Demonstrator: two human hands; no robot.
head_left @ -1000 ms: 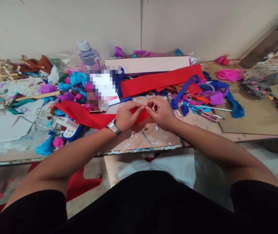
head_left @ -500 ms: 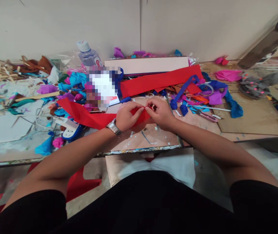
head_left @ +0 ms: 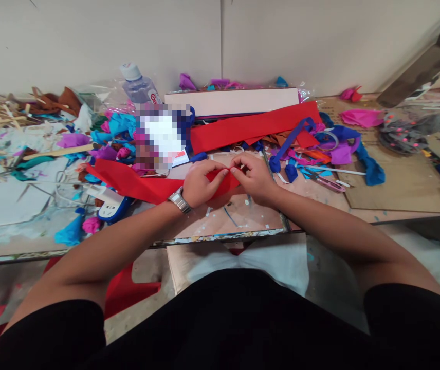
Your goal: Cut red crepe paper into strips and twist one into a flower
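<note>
A long red paper strip (head_left: 135,182) runs from the left of the table to its centre, where both my hands pinch its near end. My left hand (head_left: 200,184), with a metal watch on the wrist, has its fingers closed on the strip. My right hand (head_left: 254,177) is closed on the same end from the right, its fingertips meeting those of the left. The pinched end is mostly hidden between the fingers.
A wider red sheet (head_left: 254,126) and a long white box (head_left: 235,101) lie behind my hands. Blue, purple and pink paper scraps (head_left: 339,149) clutter the right, scissors (head_left: 326,181) among them. A water bottle (head_left: 139,85) stands at the back left, a power strip (head_left: 110,203) near the front edge.
Barely anything has moved; my fingers shifted slightly on the end of the red strip, with both hands staying in place.
</note>
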